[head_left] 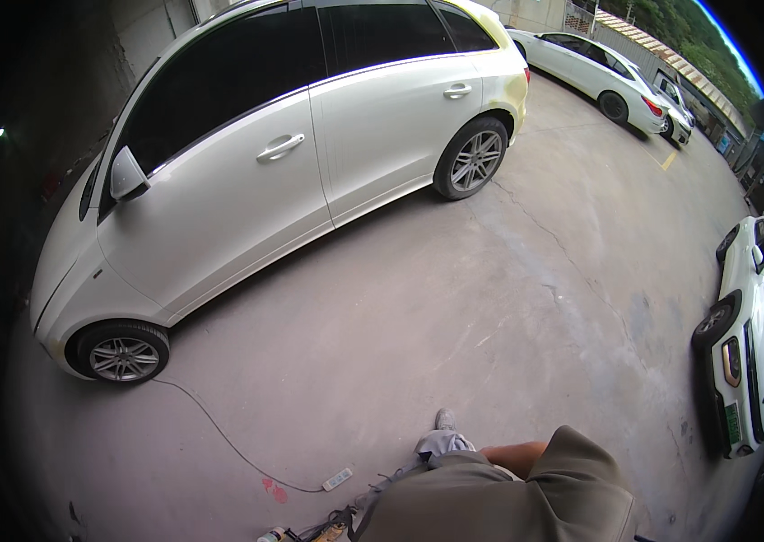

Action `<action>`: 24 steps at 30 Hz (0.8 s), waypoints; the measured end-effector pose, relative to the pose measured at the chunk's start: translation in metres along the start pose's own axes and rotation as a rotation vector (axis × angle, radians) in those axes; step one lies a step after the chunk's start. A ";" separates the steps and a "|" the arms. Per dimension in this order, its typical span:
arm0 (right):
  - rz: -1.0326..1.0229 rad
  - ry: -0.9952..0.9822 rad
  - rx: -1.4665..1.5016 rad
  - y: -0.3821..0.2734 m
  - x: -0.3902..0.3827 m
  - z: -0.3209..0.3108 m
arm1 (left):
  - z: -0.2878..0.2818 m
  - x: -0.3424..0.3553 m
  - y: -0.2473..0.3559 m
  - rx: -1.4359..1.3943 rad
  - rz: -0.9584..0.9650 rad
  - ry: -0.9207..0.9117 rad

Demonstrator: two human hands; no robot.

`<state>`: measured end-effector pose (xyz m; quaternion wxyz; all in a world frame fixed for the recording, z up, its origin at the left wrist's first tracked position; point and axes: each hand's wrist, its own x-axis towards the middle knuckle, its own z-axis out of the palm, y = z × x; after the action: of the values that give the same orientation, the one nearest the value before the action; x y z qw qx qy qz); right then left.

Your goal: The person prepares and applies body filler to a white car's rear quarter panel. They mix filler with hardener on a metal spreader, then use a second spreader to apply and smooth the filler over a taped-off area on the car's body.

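My right forearm (513, 456) shows at the lower edge beside my olive-grey clothing (481, 506); my right hand is hidden behind it. My left hand is not in view. At the bottom, left of my body, part of a yellow-and-black tool (323, 533) shows, too cut off to tell what holds it. A white power strip (337, 479) lies on the concrete floor near my shoe (444, 421), with a grey cord (219, 425) running toward the front wheel (125, 359) of a white SUV (219, 208), whose rear quarter has a pale yellow patch (513, 90).
The SUV stands along the left and upper middle, by a wall (129, 45). White cars (590, 68) are parked at the upper right, and another white vehicle (752, 343) stands at the right. The cracked concrete floor (526, 289) lies between them, with red marks (275, 490) near the strip.
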<state>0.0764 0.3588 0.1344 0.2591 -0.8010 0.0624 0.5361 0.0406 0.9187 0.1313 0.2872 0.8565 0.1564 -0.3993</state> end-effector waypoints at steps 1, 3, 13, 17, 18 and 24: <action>-0.002 0.039 0.005 0.017 0.006 -0.018 | -0.003 0.012 0.026 0.070 0.026 -0.034; 0.010 0.136 -0.145 0.053 0.010 -0.055 | -0.010 0.039 0.080 0.244 0.119 -0.092; 0.210 0.621 0.507 0.163 0.033 -0.237 | -0.045 0.178 0.391 0.218 0.144 -0.121; 0.332 0.590 0.863 0.165 0.058 -0.259 | -0.057 0.228 0.499 0.221 0.098 -0.430; 0.325 0.593 0.820 0.165 0.061 -0.259 | -0.059 0.242 0.530 0.144 0.059 -0.482; 0.504 0.502 0.848 0.172 0.057 -0.258 | -0.099 0.318 0.739 -0.413 -0.328 -0.829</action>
<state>0.2486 0.0974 0.0990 0.3998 -0.6899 0.5226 0.3019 0.6682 0.4114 0.2072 0.4224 0.5148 0.2378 -0.7071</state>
